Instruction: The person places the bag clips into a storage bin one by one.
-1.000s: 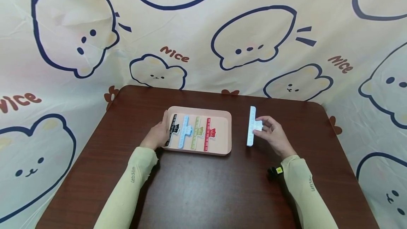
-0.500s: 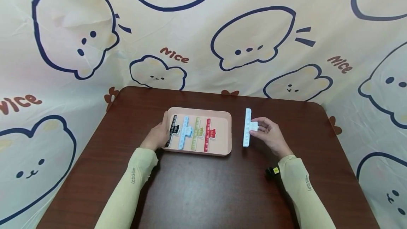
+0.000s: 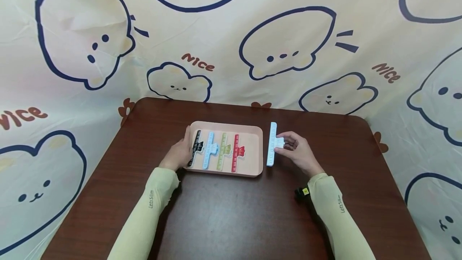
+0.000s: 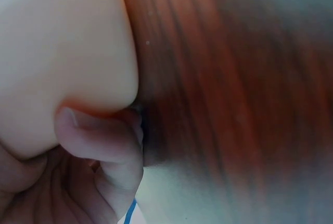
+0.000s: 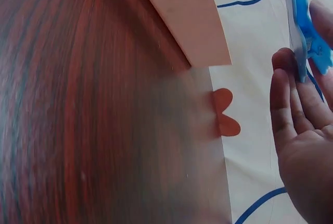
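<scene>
My right hand (image 3: 298, 150) pinches a light blue bag clip (image 3: 272, 143) by its handle, with the long ruler-marked bar upright in the head view, just right of the pink tray (image 3: 254, 131). In the right wrist view the blue clip (image 5: 302, 26) sits between thumb and fingers. My left hand (image 3: 177, 151) holds the tray at its left end; the left wrist view has the bent thumb (image 4: 96, 133) against the tray wall (image 4: 78, 52). In the tray lie a black clip (image 3: 197, 147), a blue clip (image 3: 209, 150), a green clip (image 3: 223, 151) and a red clip (image 3: 236, 153), side by side.
The tray stands on a dark brown wooden table (image 3: 231, 216). A cartoon-printed cloth (image 3: 223, 31) hangs behind and at both sides of the table. A small black item with a yellow label (image 3: 302, 192) is at the right wrist.
My right hand has moved left with the light blue bag clip, bringing it close to the tray's right edge. The left hand and the tray have stayed in place.
</scene>
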Motion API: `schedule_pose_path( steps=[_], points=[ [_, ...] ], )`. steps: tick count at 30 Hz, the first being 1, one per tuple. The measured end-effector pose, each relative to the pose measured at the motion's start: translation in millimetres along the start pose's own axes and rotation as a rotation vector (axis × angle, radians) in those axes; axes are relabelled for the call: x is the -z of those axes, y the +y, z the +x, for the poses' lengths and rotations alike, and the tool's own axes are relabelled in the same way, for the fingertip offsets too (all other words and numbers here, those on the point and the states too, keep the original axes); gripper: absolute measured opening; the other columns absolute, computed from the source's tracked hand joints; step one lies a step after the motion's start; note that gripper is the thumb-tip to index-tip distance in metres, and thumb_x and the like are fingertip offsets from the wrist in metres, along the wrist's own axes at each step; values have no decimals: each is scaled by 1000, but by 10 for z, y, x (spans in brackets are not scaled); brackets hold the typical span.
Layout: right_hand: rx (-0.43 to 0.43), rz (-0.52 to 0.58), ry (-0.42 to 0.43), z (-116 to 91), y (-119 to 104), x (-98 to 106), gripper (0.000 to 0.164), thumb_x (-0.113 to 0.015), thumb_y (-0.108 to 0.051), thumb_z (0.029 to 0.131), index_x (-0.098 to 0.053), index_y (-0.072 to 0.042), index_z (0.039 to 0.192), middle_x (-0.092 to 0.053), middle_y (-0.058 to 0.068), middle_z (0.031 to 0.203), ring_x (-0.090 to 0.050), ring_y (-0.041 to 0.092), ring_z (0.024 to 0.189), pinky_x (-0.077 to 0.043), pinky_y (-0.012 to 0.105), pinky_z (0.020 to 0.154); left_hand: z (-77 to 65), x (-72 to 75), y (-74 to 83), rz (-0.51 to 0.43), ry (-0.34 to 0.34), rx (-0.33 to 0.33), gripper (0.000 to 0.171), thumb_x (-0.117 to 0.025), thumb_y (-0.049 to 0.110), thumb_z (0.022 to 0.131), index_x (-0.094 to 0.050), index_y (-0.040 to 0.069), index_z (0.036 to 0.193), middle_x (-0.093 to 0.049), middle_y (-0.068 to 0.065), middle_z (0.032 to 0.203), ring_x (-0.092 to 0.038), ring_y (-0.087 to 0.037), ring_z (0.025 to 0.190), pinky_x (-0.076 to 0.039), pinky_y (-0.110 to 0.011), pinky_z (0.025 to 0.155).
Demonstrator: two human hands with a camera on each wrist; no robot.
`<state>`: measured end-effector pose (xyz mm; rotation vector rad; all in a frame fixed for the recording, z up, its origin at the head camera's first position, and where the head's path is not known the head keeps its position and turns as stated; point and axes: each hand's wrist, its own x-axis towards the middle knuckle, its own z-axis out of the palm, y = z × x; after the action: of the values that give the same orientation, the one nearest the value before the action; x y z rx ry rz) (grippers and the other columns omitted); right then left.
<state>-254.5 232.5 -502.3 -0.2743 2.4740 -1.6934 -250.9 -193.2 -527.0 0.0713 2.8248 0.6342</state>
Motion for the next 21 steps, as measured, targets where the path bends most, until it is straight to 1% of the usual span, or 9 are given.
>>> schedule_pose_path(
  steps=[5, 8, 11, 13, 17, 21],
  points=[
    [5, -29, -12, 42, -36, -83, 46, -85, -26, 88, -66, -13, 127, -74, 12, 123, -61, 28, 105, -50, 44, 99, 11, -5, -1, 5, 1, 4, 73, -35, 20, 111, 12, 6, 165, -47, -32, 151, -61, -37, 119, -45, -54, 109],
    [16, -40, -18, 68, -59, -136, 46, -85, -26, 88, -66, -12, 128, -73, 12, 125, -62, 29, 108, -49, 50, 102, 13, 0, -3, 4, -1, 3, 74, -35, 20, 110, 13, 6, 165, -47, -32, 150, -61, -38, 118, -45, -54, 109],
    [20, -56, -20, 89, -84, -188, 47, -85, -27, 88, -66, -13, 128, -73, 11, 125, -62, 28, 108, -49, 49, 101, 12, 4, -6, 1, 0, 0, 73, -34, 19, 110, 13, 6, 164, -46, -32, 152, -60, -38, 121, -44, -55, 110],
    [14, -70, -18, 100, -101, -220, 46, -86, -28, 87, -67, -14, 127, -73, 10, 124, -62, 29, 106, -50, 47, 98, 9, 4, -9, 2, 2, -1, 72, -33, 19, 110, 12, 5, 165, -45, -32, 153, -59, -38, 124, -43, -55, 111],
    [-10, -115, -10, 121, -133, -278, 47, -87, -30, 86, -69, -18, 127, -72, 8, 125, -61, 29, 103, -51, 42, 92, 5, -2, -12, 0, 2, 0, 72, -33, 19, 110, 12, 6, 165, -45, -32, 153, -60, -38, 122, -44, -54, 110],
    [-20, -163, -1, 145, -152, -326, 48, -88, -32, 85, -69, -20, 128, -69, 7, 130, -61, 28, 107, -50, 42, 93, 10, -6, -13, -5, 1, -3, 72, -33, 19, 110, 13, 7, 165, -44, -32, 154, -59, -40, 125, -43, -55, 111]
  ],
)
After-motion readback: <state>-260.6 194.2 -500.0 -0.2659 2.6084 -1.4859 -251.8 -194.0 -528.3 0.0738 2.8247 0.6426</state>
